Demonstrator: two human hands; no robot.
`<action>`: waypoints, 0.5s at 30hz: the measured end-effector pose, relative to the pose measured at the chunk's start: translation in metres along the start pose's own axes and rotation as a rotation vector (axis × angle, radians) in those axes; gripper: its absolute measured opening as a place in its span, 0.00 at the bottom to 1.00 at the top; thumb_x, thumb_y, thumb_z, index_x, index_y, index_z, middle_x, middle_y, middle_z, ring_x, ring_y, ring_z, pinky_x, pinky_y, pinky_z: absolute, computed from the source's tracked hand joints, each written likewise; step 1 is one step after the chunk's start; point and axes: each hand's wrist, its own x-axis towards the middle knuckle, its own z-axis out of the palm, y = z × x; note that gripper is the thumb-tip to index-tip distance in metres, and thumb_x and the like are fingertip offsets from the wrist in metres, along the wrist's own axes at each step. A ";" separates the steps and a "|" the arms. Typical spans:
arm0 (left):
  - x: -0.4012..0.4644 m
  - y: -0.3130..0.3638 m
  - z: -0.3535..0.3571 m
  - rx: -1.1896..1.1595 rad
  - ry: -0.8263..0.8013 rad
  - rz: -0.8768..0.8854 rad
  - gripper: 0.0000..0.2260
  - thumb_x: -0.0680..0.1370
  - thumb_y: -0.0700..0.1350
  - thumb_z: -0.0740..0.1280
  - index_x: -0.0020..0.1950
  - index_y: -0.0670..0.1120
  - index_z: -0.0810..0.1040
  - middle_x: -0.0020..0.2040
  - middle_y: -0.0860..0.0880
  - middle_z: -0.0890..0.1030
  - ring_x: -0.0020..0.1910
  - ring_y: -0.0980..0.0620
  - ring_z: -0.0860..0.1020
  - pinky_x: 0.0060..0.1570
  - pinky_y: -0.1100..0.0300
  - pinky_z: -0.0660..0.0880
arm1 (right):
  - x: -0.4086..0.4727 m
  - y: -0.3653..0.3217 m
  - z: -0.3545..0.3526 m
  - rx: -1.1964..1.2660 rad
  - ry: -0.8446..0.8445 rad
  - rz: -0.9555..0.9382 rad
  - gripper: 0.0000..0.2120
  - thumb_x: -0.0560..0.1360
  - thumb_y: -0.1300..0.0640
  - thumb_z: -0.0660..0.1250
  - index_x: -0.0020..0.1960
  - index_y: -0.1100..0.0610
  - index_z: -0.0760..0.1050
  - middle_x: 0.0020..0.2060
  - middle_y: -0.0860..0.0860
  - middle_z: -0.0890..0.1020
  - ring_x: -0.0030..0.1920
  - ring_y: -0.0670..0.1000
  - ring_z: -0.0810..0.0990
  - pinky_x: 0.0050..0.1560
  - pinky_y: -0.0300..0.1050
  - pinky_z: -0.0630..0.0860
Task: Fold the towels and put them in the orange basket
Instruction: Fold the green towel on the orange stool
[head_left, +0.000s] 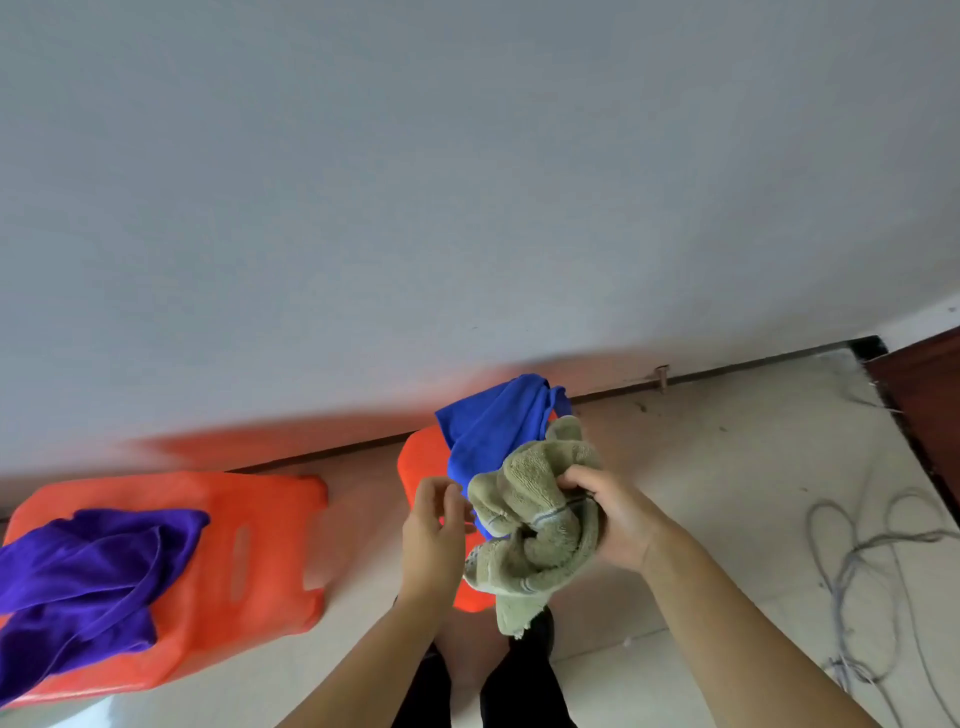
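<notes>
A crumpled olive-green towel (535, 525) hangs in the air, gripped by my right hand (618, 514) at its right side. My left hand (434, 535) is just left of it, fingers curled near its edge, with nothing clearly in its grasp. Behind the green towel a blue towel (488, 431) lies over an orange basket (421, 462) by the wall. Another orange basket (249, 545) stands at the left, with a purple towel (88, 577) draped over its left side.
A grey wall fills the upper view and meets the pale tiled floor (727, 467). Loose grey cables (862, 561) lie on the floor at the right. A dark brown door edge (924, 384) is at the far right. My legs in dark trousers (519, 680) are below.
</notes>
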 end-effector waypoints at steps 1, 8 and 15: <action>0.008 0.011 0.001 0.062 -0.010 -0.029 0.12 0.79 0.37 0.59 0.40 0.49 0.74 0.36 0.51 0.78 0.37 0.52 0.76 0.40 0.66 0.73 | -0.012 -0.008 0.001 -0.002 -0.020 -0.023 0.10 0.75 0.63 0.58 0.42 0.61 0.79 0.34 0.55 0.82 0.36 0.51 0.82 0.41 0.44 0.77; 0.005 0.051 0.017 0.246 -0.710 -0.204 0.11 0.79 0.37 0.62 0.54 0.48 0.80 0.48 0.52 0.82 0.44 0.58 0.79 0.45 0.65 0.75 | -0.083 -0.063 0.039 0.068 -0.133 -0.244 0.13 0.65 0.64 0.62 0.24 0.59 0.78 0.21 0.54 0.76 0.22 0.50 0.77 0.25 0.36 0.75; -0.006 0.077 0.011 -0.566 -0.756 -0.331 0.28 0.80 0.62 0.52 0.48 0.44 0.84 0.43 0.45 0.81 0.37 0.51 0.81 0.62 0.49 0.72 | -0.082 -0.086 0.032 0.056 -0.088 -0.350 0.22 0.74 0.63 0.57 0.26 0.58 0.80 0.23 0.52 0.78 0.24 0.49 0.77 0.28 0.38 0.76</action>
